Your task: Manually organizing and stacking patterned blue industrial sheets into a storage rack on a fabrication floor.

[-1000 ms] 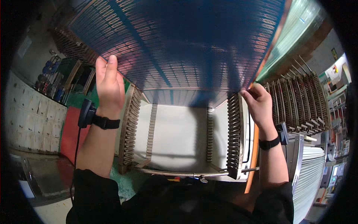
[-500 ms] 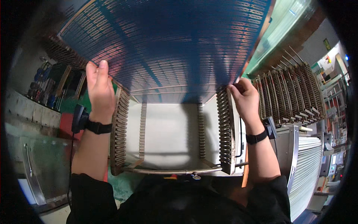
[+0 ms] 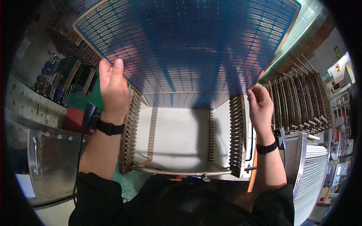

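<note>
A large blue circuit-board panel [image 3: 181,49] with rows of copper-coloured marks stands tilted over the far part of a metal slotted rack [image 3: 130,143]. My left hand [image 3: 114,88] pinches the panel's left edge, thumb on the near face. Lower down on the opposite edge, my right hand [image 3: 261,107] grips with thumb and bent fingers, close to the rack's right side wall [image 3: 237,139]. Below the panel's lower edge, further panel edges [image 3: 177,100] show at the rack's far end. Whether the held panel sits in the slots cannot be made out.
A metal bar [image 3: 181,173] crosses the rack's near end. More slotted racks [image 3: 301,100] stand together at the right, above a stack of pale sheets [image 3: 311,184]. Metal cabinets [image 3: 52,158] line the left side. Black wrist straps with cabled devices sit on both forearms.
The view has shifted, so rack and hands appear further right. The panel and both hands have moved slightly right against the rack, and the panel's upper right corner now shows. Both grips persist.
</note>
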Tool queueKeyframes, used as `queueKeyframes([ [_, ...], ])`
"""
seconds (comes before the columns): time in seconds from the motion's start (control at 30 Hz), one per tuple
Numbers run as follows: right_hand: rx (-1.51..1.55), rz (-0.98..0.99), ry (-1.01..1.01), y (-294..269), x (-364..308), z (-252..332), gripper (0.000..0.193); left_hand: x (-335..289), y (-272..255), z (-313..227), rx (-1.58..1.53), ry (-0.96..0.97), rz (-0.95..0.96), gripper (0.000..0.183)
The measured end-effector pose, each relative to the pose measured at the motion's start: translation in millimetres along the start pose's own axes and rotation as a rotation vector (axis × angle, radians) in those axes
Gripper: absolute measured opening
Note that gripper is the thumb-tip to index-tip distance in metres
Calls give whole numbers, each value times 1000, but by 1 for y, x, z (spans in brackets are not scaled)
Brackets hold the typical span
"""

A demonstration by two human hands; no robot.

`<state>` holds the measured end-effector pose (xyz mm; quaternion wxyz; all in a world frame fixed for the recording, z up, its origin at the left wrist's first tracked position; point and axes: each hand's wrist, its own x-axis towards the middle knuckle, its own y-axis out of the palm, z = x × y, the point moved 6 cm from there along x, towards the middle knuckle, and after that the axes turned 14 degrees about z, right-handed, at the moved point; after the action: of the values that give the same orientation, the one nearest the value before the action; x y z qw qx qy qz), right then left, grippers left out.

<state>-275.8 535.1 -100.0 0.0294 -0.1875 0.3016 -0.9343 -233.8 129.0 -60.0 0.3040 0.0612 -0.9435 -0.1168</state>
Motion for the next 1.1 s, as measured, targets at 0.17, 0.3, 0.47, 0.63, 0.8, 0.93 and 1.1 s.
queueKeyframes([
  [0.17, -190, 159, 138, 6, -2, 3, 14, -5, -20, 10, 131, -113, 28, 16],
  [0.3, -101, 106, 76, 0, -2, -4, 19, -4, 3, -6, 184, -44, 174, 25],
  [0.47, 220, 11, 117, -25, -17, 6, 25, -11, -27, -14, 213, -55, -3, 31],
  [0.63, 370, -208, 115, -103, -72, -23, 24, -9, 12, -31, -172, 22, 14, 30],
  [0.8, -294, -575, 299, -233, -205, -40, 35, -8, 95, -3, -295, -166, 391, 35],
  [0.93, -313, -945, 577, -319, -368, -45, 62, -14, 143, 26, -616, -486, 525, 35],
  [1.1, -544, -1485, 930, -438, -616, 23, 72, -70, 240, 17, -631, -598, 826, 37],
])
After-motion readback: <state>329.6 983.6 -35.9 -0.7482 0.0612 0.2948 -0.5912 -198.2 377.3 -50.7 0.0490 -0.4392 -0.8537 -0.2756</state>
